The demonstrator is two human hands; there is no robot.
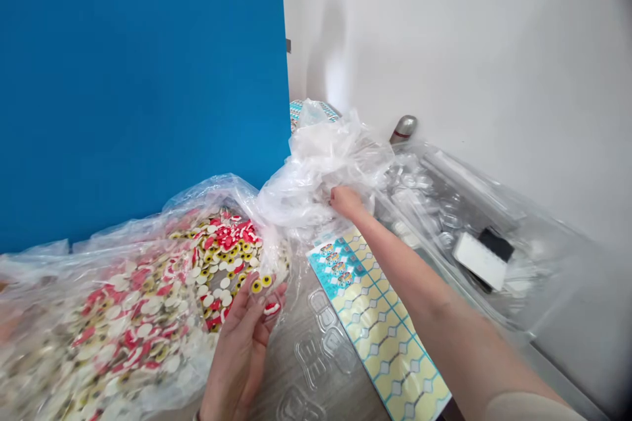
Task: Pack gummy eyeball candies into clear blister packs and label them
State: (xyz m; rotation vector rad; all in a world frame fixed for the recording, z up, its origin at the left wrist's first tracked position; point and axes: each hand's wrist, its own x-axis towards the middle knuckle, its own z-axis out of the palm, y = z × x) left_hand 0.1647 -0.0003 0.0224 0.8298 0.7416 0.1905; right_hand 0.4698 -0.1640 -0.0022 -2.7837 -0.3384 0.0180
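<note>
My left hand (241, 335) is raised at the lower middle, palm up, with two yellow eye pieces (261, 283) and a red-and-white mouth piece (271, 308) at its fingers. Beside it on the left lies a big clear bag (143, 322) full of loose yellow, white and red pieces. My right hand (346, 202) reaches farther out into a crumpled clear plastic bag (316, 171); its fingers are closed, and what they hold is hidden in the plastic.
Clear moulded shells (313, 355) lie on the grey table (261, 401). A yellow and blue sticker sheet (390, 335) is under my right arm. A clear bag of plastic parts (444, 210), a metal bottle (403, 127) and a blue panel (138, 79) stand around.
</note>
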